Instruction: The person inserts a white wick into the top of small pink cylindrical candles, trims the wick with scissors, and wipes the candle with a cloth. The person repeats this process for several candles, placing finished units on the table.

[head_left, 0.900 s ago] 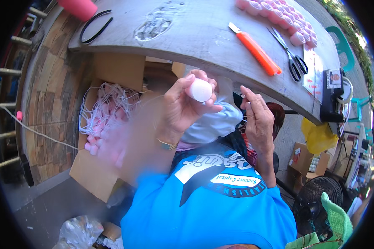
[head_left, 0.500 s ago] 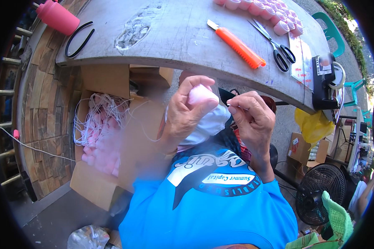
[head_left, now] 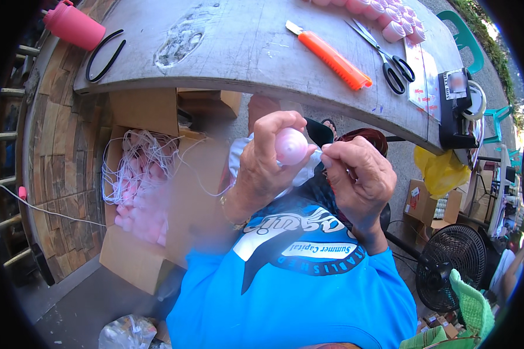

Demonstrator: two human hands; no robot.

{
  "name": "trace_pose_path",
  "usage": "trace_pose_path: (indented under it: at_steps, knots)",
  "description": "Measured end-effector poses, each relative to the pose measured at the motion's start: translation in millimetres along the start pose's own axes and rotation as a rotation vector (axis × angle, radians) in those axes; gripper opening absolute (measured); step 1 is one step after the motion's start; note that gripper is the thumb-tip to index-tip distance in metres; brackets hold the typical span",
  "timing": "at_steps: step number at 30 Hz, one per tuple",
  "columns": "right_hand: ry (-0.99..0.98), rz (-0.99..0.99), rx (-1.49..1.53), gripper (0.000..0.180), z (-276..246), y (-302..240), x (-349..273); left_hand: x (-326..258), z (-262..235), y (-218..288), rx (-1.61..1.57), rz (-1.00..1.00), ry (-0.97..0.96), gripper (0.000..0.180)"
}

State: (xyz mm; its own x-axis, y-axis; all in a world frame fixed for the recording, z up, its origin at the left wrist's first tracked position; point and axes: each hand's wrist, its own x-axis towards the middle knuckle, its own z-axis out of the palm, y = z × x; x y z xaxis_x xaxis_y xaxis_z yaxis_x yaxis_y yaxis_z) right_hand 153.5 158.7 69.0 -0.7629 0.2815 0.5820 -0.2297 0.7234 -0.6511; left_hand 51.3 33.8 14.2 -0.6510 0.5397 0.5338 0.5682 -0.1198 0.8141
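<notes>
My left hand [head_left: 257,168] is wrapped round a small pink, rounded piece [head_left: 291,146] with faint rings on its end, held above my lap. Just to its right, my right hand [head_left: 362,177] pinches thumb and forefinger together. A tiny white bit shows at those fingertips, too small to name. White cloth [head_left: 237,157] lies on my lap behind my left hand. An open cardboard box [head_left: 135,264] to my left holds several pink pieces [head_left: 138,212] tangled with thin white cords [head_left: 142,154].
On the grey table [head_left: 244,52] ahead lie an orange cutter knife [head_left: 335,60], black-handled scissors [head_left: 390,61] and several pink rolled pieces [head_left: 393,32]. A black tape dispenser [head_left: 453,110] stands at its right end. A pink tumbler [head_left: 75,26] is far left, a black fan [head_left: 451,264] right.
My left hand has turned the pink piece so its ringed end faces up, and moved it slightly right. My right hand has shifted a little right and down, still pinching.
</notes>
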Motion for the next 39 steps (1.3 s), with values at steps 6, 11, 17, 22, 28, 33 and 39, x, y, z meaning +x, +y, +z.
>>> trace_pose_path:
  at_steps: [6, 11, 17, 22, 28, 33, 39]
  knots:
    - [0.004, -0.051, -0.047, 0.018, 7, -1, 4, 6, -6, 5, 0.145, 0.04, -0.062, 0.043]
    - [-0.034, -0.135, -0.11, 0.021, 12, 3, 3, 11, -4, 5, 0.221, 0.133, -0.039, 0.033]
    - [-0.091, -0.15, -0.203, 0.018, 11, 1, 4, 8, -2, 0, 0.275, 0.159, -0.023, 0.034]
    - [-0.167, -0.15, -0.305, 0.023, 7, 2, 2, 13, -4, 3, 0.396, 0.235, -0.1, 0.031]
    - [-0.265, -0.106, -0.324, 0.02, 5, 5, 2, 7, -6, 4, 0.388, 0.066, -0.306, 0.034]
    - [-0.237, -0.064, -0.129, 0.018, 2, 10, -4, 10, -14, 6, 0.246, 0.047, -0.429, 0.041]
    - [-0.187, 0.007, -0.091, 0.021, 3, 9, -3, 9, -11, 2, 0.208, 0.031, -0.41, 0.051]
